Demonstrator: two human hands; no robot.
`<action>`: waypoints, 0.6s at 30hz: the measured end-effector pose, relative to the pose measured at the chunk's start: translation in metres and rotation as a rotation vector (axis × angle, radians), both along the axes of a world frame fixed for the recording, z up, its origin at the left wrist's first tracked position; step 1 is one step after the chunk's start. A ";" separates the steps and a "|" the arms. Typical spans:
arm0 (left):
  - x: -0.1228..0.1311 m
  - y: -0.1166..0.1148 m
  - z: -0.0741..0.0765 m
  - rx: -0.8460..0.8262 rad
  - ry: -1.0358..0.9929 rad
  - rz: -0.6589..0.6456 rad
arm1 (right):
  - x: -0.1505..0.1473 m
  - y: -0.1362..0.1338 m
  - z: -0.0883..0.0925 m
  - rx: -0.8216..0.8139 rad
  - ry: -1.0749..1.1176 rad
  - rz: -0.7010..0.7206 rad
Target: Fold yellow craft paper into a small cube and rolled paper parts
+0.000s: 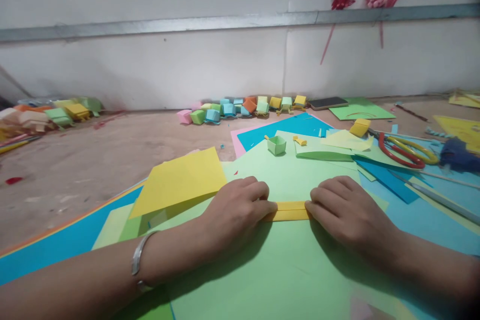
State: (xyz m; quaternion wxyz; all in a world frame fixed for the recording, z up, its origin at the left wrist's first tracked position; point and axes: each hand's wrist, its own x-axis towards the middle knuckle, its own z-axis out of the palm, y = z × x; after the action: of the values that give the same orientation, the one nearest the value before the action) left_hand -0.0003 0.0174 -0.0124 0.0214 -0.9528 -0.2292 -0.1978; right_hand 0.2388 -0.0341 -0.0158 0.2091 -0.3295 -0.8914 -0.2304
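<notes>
A folded yellow paper strip [290, 211] with a crease line along its length lies flat on the light green paper sheet [285, 270]. My left hand [242, 210] pinches the strip's left end, fingers curled. At the opposite end, my right hand [343, 210] grips it with thumb and bent fingers, and both ends are covered by the hands. Beyond the strip stand a small open green paper box [276, 145] and a little yellow folded paper piece [300, 141]. A yellow paper sheet [183, 177] lies beside my left hand.
Small colourful folded paper pieces [249, 106] line the wall, with another cluster [63, 114] at the left. Scissors with red and yellow handles [408, 150] lie right, near a yellow paper box [360, 127] and a grey pointed tool [446, 203]. A dark phone-like slab [328, 103] rests behind.
</notes>
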 end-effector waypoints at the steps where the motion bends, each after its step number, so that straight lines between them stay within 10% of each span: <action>1: 0.000 0.000 -0.001 0.006 -0.016 -0.009 | -0.001 0.000 0.000 0.012 -0.005 0.005; 18: 0.006 -0.008 0.015 -0.054 0.074 -0.020 | -0.001 -0.003 0.001 -0.128 -0.027 -0.018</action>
State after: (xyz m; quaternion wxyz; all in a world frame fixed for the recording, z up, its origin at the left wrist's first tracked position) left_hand 0.0058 0.0099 0.0027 0.0021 -0.9620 -0.2238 -0.1563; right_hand 0.2379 -0.0373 -0.0146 0.1735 -0.3470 -0.9041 -0.1792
